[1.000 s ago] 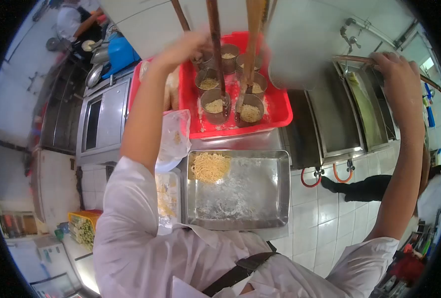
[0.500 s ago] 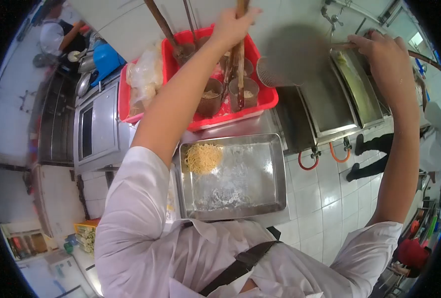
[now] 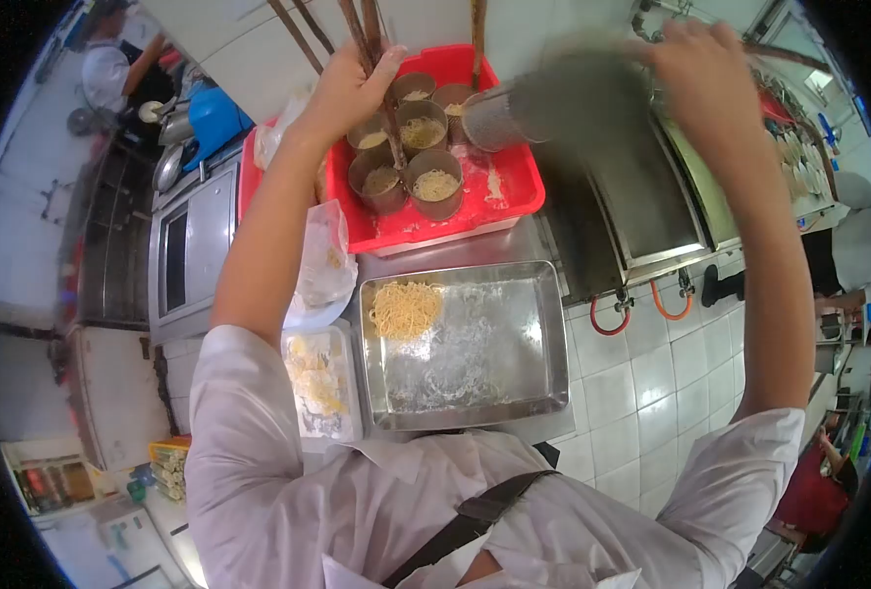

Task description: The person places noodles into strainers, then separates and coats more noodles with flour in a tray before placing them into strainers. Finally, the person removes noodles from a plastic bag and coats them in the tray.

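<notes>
My left hand point(image 3: 352, 90) is closed around the wooden handles of noodle strainers standing in a red tub point(image 3: 499, 208). Several deep mesh noodle strainers point(image 3: 378, 185) stand upright there, with pale noodles point(image 3: 436, 185) inside. My right hand point(image 3: 708, 83) is raised at the upper right, closed on a wooden handle point(image 3: 793, 55). A tilted mesh strainer point(image 3: 494, 120) lies over the tub's right side, on the line of that handle; a blurred grey patch hides the stretch between. A bundle of yellow noodles point(image 3: 406, 310) lies in the far left corner of a floured metal tray point(image 3: 475, 420).
Metal cooking vats point(image 3: 651, 231) with orange hoses stand right of the tub. Left of the tray are a plastic bag point(image 3: 319, 257) and a white container point(image 3: 322, 378) with yellowish food. One person point(image 3: 111, 69) works at the upper left; others are at the right edge.
My left hand has moved left with the handles, uncovering the strainers in the tub. My right hand has risen and shifted left. The tilted strainer has moved left over the tub.
</notes>
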A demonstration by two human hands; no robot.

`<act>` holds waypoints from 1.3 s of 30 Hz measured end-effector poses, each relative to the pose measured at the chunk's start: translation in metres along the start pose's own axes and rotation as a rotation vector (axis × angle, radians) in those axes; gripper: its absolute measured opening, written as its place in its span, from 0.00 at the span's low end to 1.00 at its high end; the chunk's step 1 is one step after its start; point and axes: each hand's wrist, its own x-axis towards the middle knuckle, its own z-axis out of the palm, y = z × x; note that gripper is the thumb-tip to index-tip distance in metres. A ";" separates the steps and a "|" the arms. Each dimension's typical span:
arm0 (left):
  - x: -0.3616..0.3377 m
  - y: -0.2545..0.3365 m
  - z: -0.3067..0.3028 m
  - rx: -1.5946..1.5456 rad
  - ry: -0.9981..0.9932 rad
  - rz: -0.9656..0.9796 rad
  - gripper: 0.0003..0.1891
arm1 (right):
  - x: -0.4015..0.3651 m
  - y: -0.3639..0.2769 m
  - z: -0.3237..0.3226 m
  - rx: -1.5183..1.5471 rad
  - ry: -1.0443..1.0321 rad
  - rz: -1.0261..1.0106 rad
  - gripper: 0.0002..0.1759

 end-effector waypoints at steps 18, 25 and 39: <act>-0.217 0.094 -0.034 -0.085 -0.969 -0.316 0.29 | 0.089 -0.107 0.020 -0.129 0.105 -0.828 0.07; -0.351 0.026 0.100 0.679 -0.489 -0.254 0.29 | -0.053 -0.180 0.016 0.676 0.529 -0.289 0.22; -0.269 0.138 0.011 -0.139 -0.406 -0.542 0.22 | -0.214 -0.358 0.038 2.364 -0.512 0.273 0.25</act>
